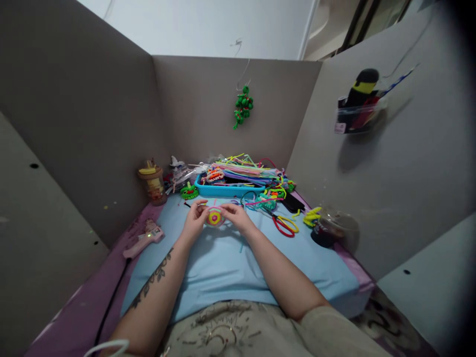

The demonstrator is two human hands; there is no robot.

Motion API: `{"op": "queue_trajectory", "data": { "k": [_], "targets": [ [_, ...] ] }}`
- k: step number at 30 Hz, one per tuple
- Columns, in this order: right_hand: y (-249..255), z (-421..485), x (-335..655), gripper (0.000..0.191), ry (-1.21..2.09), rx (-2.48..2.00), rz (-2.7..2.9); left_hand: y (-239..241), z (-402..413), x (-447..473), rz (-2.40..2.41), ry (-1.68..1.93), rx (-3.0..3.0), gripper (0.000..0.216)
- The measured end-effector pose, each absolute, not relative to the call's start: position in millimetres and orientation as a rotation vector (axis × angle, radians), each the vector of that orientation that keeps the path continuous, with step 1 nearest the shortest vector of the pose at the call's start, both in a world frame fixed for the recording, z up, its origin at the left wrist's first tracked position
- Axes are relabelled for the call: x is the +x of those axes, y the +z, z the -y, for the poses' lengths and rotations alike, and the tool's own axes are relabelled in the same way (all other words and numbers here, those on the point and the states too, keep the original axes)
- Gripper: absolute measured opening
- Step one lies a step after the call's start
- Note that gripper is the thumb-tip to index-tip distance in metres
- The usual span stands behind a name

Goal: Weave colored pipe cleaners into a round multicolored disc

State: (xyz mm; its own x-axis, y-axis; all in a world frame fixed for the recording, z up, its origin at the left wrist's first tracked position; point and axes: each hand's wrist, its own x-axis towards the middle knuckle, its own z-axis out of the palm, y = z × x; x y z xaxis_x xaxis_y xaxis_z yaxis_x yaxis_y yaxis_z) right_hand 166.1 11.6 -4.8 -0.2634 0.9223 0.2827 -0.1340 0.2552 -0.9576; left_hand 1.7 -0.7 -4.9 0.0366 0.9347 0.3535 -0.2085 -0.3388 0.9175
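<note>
My left hand (195,218) and my right hand (235,216) meet over a light blue mat (223,267). Between them they pinch a small round pipe-cleaner piece (214,217), pink at the rim with yellow and a red centre. Both hands have their fingers closed on its edges. Loose ends of pipe cleaner stick out around it. Just beyond the hands stands a blue tray (226,190) piled with coloured pipe cleaners.
A pink glue gun (144,238) lies at the left with its cord running toward me. Red-and-yellow scissors (284,224) lie right of the hands, near a dark round container (329,229). A jar (153,184) stands at the back left. Grey cardboard walls enclose the table; a green pipe-cleaner figure (243,105) hangs on the back wall.
</note>
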Motion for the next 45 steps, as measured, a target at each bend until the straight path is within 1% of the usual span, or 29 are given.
{"op": "queue_trajectory", "data": {
  "k": [3,5,7,9,12,14,21,27,31,36,40,45],
  "targets": [
    [-10,-15,164,0.031,1.36,-0.819,1.398,-5,0,0,-0.878,1.576,1.398,0.044],
    [-14,-20,165,0.032,1.345,-0.882,1.262,-5,-1,-2,-1.012,1.712,1.41,0.04],
    [-18,-25,168,0.033,1.34,-0.916,1.122,-5,-3,-4,-1.118,1.746,1.399,0.035],
    [-20,-29,170,0.033,1.373,-0.914,1.035,-5,-4,-4,-1.102,1.64,1.364,0.04],
    [-20,-28,171,0.033,1.445,-0.9,0.996,-5,-2,-2,-0.935,1.461,1.267,0.059],
    [-18,-24,170,0.033,1.493,-0.883,1.011,-5,-1,-1,-0.851,1.412,1.212,0.065],
    [-7,-12,166,0.033,1.639,-0.738,1.065,-5,2,-3,-0.767,1.369,1.173,0.06],
    [-5,-8,167,0.035,1.76,-0.634,1.016,2,7,-2,-0.702,1.303,1.068,0.063],
    [-8,-10,167,0.035,1.763,-0.626,1.03,3,7,-3,-0.693,1.267,1.055,0.063],
    [-8,-10,163,0.033,1.625,-0.707,1.033,1,4,0,-0.756,1.353,1.051,0.062],
    [-5,-7,159,0.033,1.609,-0.728,1.106,-3,1,2,-0.82,1.365,1.112,0.064],
    [-5,-6,159,0.031,1.573,-0.754,1.057,-3,1,3,-0.879,1.37,1.087,0.063]
  ]
}}
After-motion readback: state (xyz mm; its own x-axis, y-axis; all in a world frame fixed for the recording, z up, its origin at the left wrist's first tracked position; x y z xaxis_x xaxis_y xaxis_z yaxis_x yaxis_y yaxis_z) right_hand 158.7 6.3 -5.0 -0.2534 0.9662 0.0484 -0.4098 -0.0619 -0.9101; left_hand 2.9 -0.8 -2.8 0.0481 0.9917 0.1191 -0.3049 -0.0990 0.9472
